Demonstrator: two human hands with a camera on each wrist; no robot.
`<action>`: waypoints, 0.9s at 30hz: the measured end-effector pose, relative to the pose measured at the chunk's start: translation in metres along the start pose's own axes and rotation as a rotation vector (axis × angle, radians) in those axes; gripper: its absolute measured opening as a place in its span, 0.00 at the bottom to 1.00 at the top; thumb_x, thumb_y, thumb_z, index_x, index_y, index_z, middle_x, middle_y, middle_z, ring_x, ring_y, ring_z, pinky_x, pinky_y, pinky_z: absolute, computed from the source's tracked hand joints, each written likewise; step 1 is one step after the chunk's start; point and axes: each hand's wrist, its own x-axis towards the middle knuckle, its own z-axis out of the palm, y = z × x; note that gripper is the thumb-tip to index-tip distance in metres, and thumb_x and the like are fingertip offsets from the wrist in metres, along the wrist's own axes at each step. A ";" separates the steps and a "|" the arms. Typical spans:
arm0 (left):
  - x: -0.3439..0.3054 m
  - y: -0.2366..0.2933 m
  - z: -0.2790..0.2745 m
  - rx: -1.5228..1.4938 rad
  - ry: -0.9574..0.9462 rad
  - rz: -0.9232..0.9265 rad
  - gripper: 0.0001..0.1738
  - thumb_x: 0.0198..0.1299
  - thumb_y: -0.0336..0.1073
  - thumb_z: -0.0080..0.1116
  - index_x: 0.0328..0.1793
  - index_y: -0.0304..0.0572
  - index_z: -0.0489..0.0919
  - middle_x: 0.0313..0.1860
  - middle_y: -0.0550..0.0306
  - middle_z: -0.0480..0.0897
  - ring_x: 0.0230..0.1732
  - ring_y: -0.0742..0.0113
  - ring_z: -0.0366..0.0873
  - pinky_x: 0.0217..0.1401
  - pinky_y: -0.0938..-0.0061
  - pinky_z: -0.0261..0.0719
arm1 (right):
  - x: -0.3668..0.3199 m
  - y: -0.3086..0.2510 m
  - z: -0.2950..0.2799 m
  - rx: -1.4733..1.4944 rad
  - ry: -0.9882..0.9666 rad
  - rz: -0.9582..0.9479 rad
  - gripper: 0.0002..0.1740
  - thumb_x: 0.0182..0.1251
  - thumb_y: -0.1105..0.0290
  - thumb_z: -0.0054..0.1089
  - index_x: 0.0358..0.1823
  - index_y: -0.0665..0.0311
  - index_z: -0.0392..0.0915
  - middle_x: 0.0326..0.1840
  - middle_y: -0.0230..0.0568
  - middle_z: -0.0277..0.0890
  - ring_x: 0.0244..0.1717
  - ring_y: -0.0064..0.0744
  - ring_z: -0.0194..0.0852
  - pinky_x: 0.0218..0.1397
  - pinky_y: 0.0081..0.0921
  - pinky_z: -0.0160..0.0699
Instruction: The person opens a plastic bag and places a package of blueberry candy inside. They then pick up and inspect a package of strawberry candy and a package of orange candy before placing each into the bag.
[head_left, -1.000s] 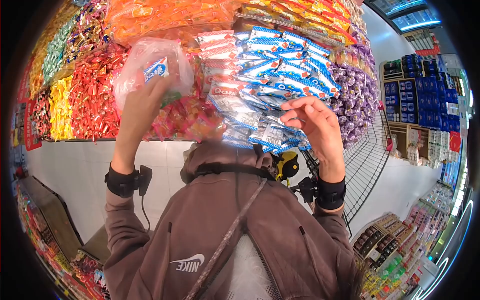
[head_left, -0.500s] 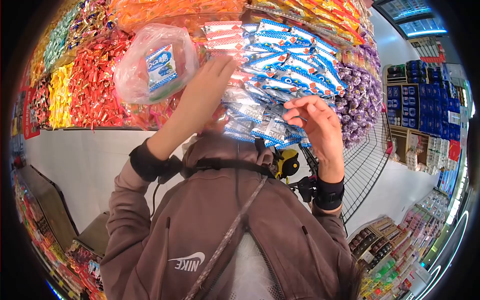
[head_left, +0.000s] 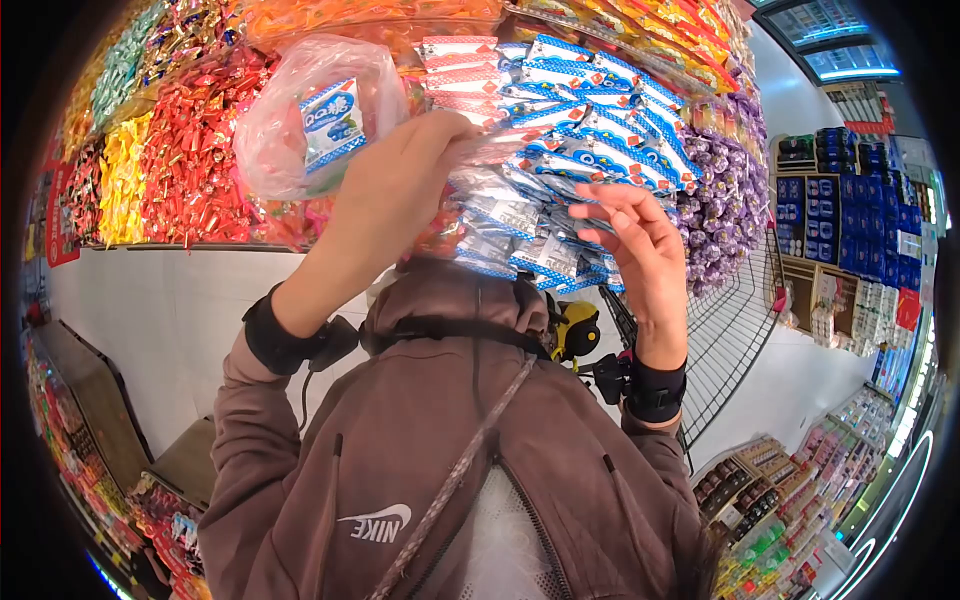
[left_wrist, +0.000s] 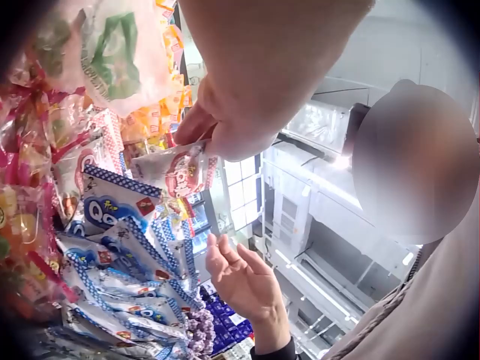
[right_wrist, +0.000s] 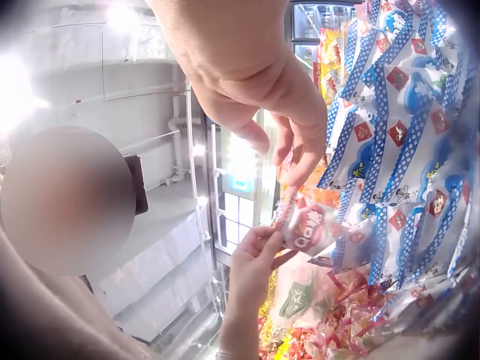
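Observation:
My left hand [head_left: 395, 195] pinches a pink-and-white packet [left_wrist: 180, 171] by one end, above the packets beside the plastic bag. The translucent pink bag [head_left: 268, 135] lies on the candy at left, with a blue-and-white packet [head_left: 332, 122] in it. My right hand [head_left: 640, 250] hovers over the near right side of the blue-and-white packets [head_left: 590, 130], fingers loosely bent and holding nothing. In the right wrist view, the right hand [right_wrist: 255, 75] is above the pink packet [right_wrist: 309, 229] that the left hand [right_wrist: 251, 270] grips.
Red candies [head_left: 195, 160] and yellow ones [head_left: 122, 185] lie at left, orange ones [head_left: 350, 22] at the back. Purple candies [head_left: 715, 190] border the blue packets at right. A wire cart [head_left: 735, 330] stands by the right arm, with stocked shelves [head_left: 850, 220] beyond.
My left hand has left the bag and moved right to the pink packets, where it now grips one. The packet in the bag shows more fully. The right hand has hardly moved.

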 end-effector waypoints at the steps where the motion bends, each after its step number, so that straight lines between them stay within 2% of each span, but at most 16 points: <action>1: -0.001 0.003 -0.002 -0.039 0.036 0.016 0.06 0.52 0.27 0.49 0.38 0.40 0.71 0.30 0.50 0.76 0.31 0.54 0.75 0.31 0.70 0.72 | 0.001 -0.001 0.006 -0.035 0.022 -0.037 0.15 0.60 0.73 0.48 0.48 0.69 0.65 0.50 0.48 0.67 0.49 0.34 0.68 0.50 0.26 0.67; 5: -0.002 0.018 -0.013 -0.201 0.064 -0.020 0.07 0.52 0.27 0.53 0.38 0.39 0.72 0.31 0.53 0.77 0.30 0.66 0.77 0.30 0.76 0.73 | 0.005 0.002 0.021 -0.121 -0.016 -0.163 0.23 0.57 0.79 0.51 0.55 0.69 0.60 0.53 0.46 0.65 0.53 0.34 0.65 0.54 0.27 0.63; 9: -0.001 0.023 -0.012 -0.580 -0.002 -0.215 0.07 0.53 0.28 0.53 0.38 0.36 0.73 0.31 0.59 0.77 0.32 0.77 0.75 0.33 0.82 0.73 | -0.001 -0.005 0.034 -0.044 -0.175 -0.050 0.23 0.58 0.78 0.51 0.55 0.71 0.59 0.49 0.40 0.68 0.50 0.27 0.65 0.54 0.24 0.62; 10: 0.001 0.024 -0.011 -0.647 -0.016 -0.261 0.07 0.53 0.28 0.53 0.38 0.36 0.73 0.31 0.60 0.77 0.32 0.78 0.75 0.33 0.83 0.73 | -0.004 -0.008 0.036 -0.098 -0.153 0.002 0.21 0.59 0.77 0.50 0.54 0.72 0.61 0.44 0.38 0.72 0.46 0.22 0.68 0.50 0.21 0.66; 14: 0.005 0.023 -0.015 -0.910 -0.130 -0.408 0.07 0.55 0.29 0.52 0.39 0.35 0.72 0.30 0.63 0.78 0.29 0.82 0.73 0.30 0.88 0.71 | -0.010 -0.008 0.038 -0.098 -0.144 0.059 0.19 0.61 0.76 0.47 0.54 0.74 0.62 0.42 0.40 0.73 0.40 0.20 0.71 0.43 0.17 0.70; 20: 0.007 0.019 -0.018 -0.942 -0.236 -0.523 0.09 0.55 0.33 0.53 0.40 0.36 0.73 0.27 0.64 0.78 0.27 0.85 0.73 0.27 0.90 0.71 | -0.013 -0.009 0.039 -0.009 -0.198 0.046 0.19 0.61 0.77 0.46 0.54 0.76 0.61 0.44 0.42 0.73 0.42 0.21 0.71 0.44 0.17 0.70; 27: 0.005 0.016 -0.014 -0.989 -0.227 -0.526 0.09 0.55 0.34 0.53 0.40 0.37 0.73 0.26 0.64 0.78 0.24 0.86 0.72 0.24 0.91 0.72 | -0.013 -0.006 0.039 -0.016 -0.189 0.067 0.19 0.62 0.75 0.46 0.53 0.75 0.62 0.44 0.41 0.73 0.41 0.21 0.71 0.42 0.18 0.71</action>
